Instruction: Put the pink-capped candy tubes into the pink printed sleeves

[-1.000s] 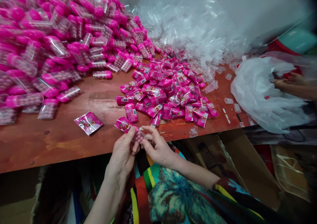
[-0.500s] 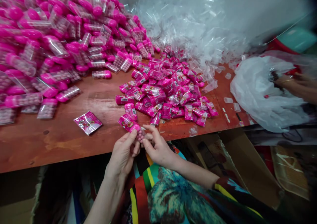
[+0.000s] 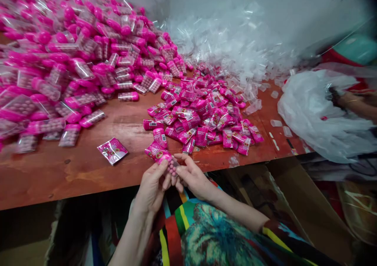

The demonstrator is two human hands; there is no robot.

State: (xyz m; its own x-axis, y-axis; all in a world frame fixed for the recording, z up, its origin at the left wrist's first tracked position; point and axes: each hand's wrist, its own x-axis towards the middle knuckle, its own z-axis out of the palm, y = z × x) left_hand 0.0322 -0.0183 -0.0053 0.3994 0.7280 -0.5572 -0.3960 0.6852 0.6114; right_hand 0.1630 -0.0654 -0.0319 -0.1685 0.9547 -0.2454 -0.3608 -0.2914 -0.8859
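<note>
My left hand (image 3: 151, 185) and my right hand (image 3: 191, 176) meet at the near edge of the red-brown table (image 3: 73, 168). Together they pinch a small clear tube of pink balls with a pink cap (image 3: 169, 163), and a pink printed sachet (image 3: 154, 150) sits against its cap end. Both hands have their fingers closed round the tube. A single flat pink sachet (image 3: 112, 150) lies on the table just left of my hands. A heap of pink sachets (image 3: 203, 109) lies right behind my hands.
A big pile of pink-capped tubes in clear bags (image 3: 73, 58) fills the left. Clear plastic bags (image 3: 232, 42) are heaped at the back. At the right, another person's hand (image 3: 356, 101) reaches into a white plastic bag (image 3: 318, 113). Cardboard boxes (image 3: 294, 195) stand below the table edge.
The view has tilted a little, so everything sits lower in the frame. My hands stay together on the tube, and the sachet has come closer against its cap end.
</note>
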